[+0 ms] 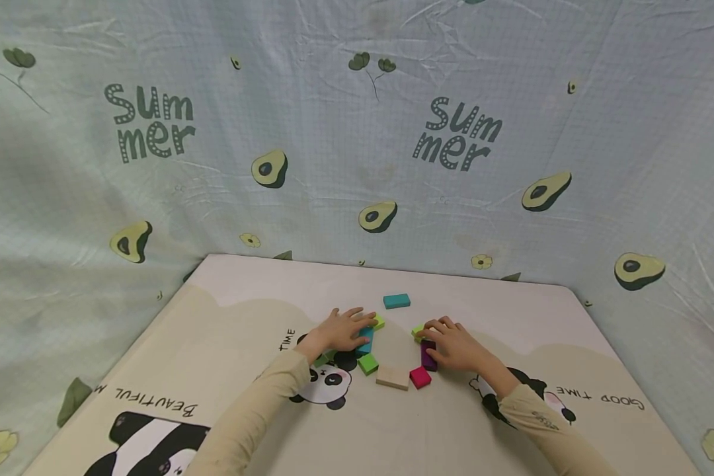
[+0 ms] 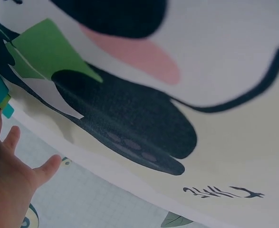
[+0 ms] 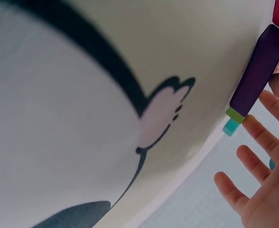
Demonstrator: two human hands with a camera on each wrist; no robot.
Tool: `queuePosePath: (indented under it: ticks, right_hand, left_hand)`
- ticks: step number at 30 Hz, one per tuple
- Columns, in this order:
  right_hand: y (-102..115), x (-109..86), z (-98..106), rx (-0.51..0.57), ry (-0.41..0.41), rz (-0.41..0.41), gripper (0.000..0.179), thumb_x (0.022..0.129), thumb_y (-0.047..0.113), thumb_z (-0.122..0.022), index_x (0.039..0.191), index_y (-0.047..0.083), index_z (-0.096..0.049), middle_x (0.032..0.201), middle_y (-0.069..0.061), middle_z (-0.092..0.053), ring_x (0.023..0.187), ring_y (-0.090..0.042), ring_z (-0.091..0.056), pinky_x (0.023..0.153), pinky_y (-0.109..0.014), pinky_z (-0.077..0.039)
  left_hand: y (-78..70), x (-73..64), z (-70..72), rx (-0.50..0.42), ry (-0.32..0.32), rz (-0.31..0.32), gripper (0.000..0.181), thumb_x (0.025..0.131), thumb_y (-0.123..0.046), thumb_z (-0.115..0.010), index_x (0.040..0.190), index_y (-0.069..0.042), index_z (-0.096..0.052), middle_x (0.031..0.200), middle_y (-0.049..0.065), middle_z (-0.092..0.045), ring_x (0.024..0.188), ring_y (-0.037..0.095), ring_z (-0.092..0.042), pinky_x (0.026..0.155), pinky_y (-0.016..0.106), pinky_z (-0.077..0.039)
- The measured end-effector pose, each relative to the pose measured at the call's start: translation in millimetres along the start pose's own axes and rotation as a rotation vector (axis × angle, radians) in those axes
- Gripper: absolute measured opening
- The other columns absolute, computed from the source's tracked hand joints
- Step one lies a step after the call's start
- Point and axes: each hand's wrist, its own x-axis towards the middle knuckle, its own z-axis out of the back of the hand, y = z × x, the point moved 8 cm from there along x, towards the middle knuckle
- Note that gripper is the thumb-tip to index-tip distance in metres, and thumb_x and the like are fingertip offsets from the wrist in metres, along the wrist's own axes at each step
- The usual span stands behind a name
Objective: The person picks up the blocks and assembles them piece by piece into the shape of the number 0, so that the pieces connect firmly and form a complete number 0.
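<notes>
Small blocks form a partial ring on the table. My left hand [image 1: 340,332] lies with fingers spread at a blue block [image 1: 365,343], touching it, near a lime-green block [image 1: 379,322]. In the left wrist view the fingers [image 2: 12,137] look straight and apart. Opposite, my right hand [image 1: 455,345] rests against a purple block [image 1: 428,356], a fingertip at another lime-green block [image 1: 417,332]. Its fingers [image 3: 257,164] are extended in the right wrist view. A green block [image 1: 367,364], a pale wooden block [image 1: 392,378] and a red block [image 1: 420,377] lie along the near side.
A teal block [image 1: 396,301] lies alone beyond the ring. The table [image 1: 464,436] has a cloth printed with pandas and lettering. A hanging sheet [image 1: 321,119] with avocado prints stands behind its far edge.
</notes>
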Motion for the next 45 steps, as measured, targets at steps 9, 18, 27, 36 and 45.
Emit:
queuePosePath:
  ticks: [9, 18, 27, 36, 45]
  right_hand:
    - [0.5, -0.4, 1.1, -0.026, -0.012, -0.008, 0.032, 0.083, 0.024, -0.059, 0.114, 0.018, -0.058, 0.111, -0.003, -0.054, 0.104, -0.024, -0.044, 0.078, -0.044, -0.041]
    - [4.5, 0.7, 3.3, -0.037, -0.021, 0.006, 0.032, 0.084, 0.026, -0.059, 0.115, 0.020, -0.058, 0.110, -0.002, -0.053, 0.103, -0.022, -0.044, 0.077, -0.042, -0.040]
    - [1.7, 17.1, 16.7, -0.015, -0.088, 0.025, 0.034, 0.084, 0.026, -0.060, 0.117, 0.020, -0.057, 0.111, -0.003, -0.053, 0.103, -0.022, -0.044, 0.078, -0.045, -0.039]
    - [0.0, 36.7, 22.1, -0.005, -0.096, 0.021, 0.032, 0.086, 0.021, -0.058, 0.116, 0.011, -0.058, 0.114, -0.008, -0.056, 0.100, -0.025, -0.045, 0.078, -0.048, -0.040]
    - [-3.6, 51.9, 13.7, -0.059, -0.061, -0.005, 0.032, 0.086, 0.020, -0.057, 0.117, 0.011, -0.056, 0.118, -0.007, -0.056, 0.103, -0.026, -0.045, 0.079, -0.048, -0.041]
  left_hand:
    - [0.0, -2.0, -0.1, -0.009, -0.011, -0.005, 0.046, 0.092, -0.037, -0.044, 0.135, -0.020, -0.039, 0.144, -0.002, -0.033, 0.135, 0.024, -0.026, 0.100, 0.060, -0.025]
    - [1.2, -3.9, -1.9, 0.006, -0.003, 0.002, 0.047, 0.093, -0.038, -0.042, 0.136, -0.021, -0.037, 0.145, -0.003, -0.031, 0.135, 0.024, -0.025, 0.100, 0.060, -0.024]
    - [2.6, -7.1, -0.6, -0.012, -0.011, -0.005, 0.048, 0.093, -0.038, -0.042, 0.137, -0.021, -0.037, 0.146, -0.002, -0.030, 0.136, 0.024, -0.024, 0.102, 0.059, -0.024]
    - [0.9, -14.3, 1.2, -0.029, -0.020, -0.029, 0.046, 0.094, -0.035, -0.040, 0.137, -0.021, -0.035, 0.146, -0.002, -0.030, 0.136, 0.023, -0.024, 0.101, 0.059, -0.023]
    - [-0.6, -19.4, -4.7, 0.023, 0.024, -0.017, 0.047, 0.093, -0.036, -0.042, 0.138, -0.022, -0.035, 0.145, -0.005, -0.031, 0.136, 0.020, -0.024, 0.103, 0.057, -0.023]
